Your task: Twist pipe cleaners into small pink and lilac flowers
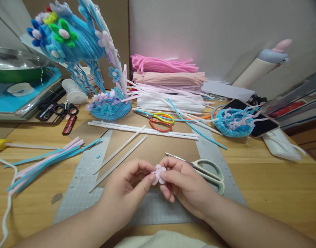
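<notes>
A: Biggest first: what's there?

B: The worktop [271,179], carrying a grey mat [70,196]; take its near middle as the clock's centre. A brown sheet [183,145] lies on it. A blue model [80,46] stands at 11 o'clock, a stack of fuzzy stems [168,79] at 12.

A: Why that layout?

B: Probably to leave the near mat for handwork. Scissors [196,166] lie at 3 o'clock, likely for easy reach, partly behind the right hand [190,182]; I can't tell whether they touch it.

A: And the hands?

B: Together at the centre, above the mat: the left hand [124,184] pinches the flower [159,174] from 9 o'clock, the right from 3. Two pinches probably steady so small a piece.

A: How does it look?

B: Pale pink, nearly white, fuzzy, with rounded petals and small dark gaps near the middle. Fingertips cover its edges, so I can't count petals.
</notes>
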A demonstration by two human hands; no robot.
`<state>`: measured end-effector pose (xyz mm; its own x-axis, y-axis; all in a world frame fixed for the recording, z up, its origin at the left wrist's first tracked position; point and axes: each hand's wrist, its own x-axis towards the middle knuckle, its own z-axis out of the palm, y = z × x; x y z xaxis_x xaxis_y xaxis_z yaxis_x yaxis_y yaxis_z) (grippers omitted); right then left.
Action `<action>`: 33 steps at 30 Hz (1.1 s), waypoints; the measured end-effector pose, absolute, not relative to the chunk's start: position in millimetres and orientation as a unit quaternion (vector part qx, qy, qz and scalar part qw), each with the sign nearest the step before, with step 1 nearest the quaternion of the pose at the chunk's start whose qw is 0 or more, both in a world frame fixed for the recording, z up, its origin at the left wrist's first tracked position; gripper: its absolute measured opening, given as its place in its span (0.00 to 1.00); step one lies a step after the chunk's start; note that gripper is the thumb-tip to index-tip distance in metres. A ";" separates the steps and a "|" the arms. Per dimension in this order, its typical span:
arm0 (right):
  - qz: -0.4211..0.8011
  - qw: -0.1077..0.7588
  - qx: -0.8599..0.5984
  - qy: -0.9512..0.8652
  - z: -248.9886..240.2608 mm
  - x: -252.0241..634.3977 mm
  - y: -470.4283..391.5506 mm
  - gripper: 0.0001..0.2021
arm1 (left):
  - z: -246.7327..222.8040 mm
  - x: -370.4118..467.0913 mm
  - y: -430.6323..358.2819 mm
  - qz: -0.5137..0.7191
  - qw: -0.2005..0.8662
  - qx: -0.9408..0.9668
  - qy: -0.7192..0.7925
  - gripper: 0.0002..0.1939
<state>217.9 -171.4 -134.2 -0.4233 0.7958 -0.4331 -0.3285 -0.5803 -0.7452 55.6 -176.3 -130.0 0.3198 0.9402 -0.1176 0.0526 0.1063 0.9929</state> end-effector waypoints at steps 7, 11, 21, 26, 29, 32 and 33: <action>0.787 0.363 -0.409 -0.285 -137.2 218.3 -170.6 0.12 | -128.3 58.1 -175.2 0.358 0.588 0.557 0.464 0.02; 0.793 0.373 -0.393 -0.279 -138.5 216.4 -173.0 0.13 | -129.6 57.7 -175.2 0.343 0.552 0.596 0.472 0.01; 0.805 0.364 -0.383 -0.271 -136.8 214.7 -175.2 0.14 | -127.9 53.9 -174.9 0.323 0.419 0.706 0.471 0.04; 0.810 0.359 -0.380 -0.268 -138.7 212.9 -178.4 0.14 | -129.6 54.6 -176.5 0.310 0.420 0.710 0.473 0.03; 0.814 0.361 -0.368 -0.266 -139.3 212.8 -179.7 0.13 | -130.1 54.6 -178.1 0.305 0.410 0.715 0.477 0.03; 0.817 0.366 -0.358 -0.264 -139.2 212.8 -180.4 0.13 | -129.4 54.8 -178.4 0.304 0.399 0.723 0.476 0.04; 0.818 0.367 -0.357 -0.263 -139.2 212.7 -180.6 0.13 | -129.0 55.0 -178.2 0.304 0.397 0.724 0.475 0.04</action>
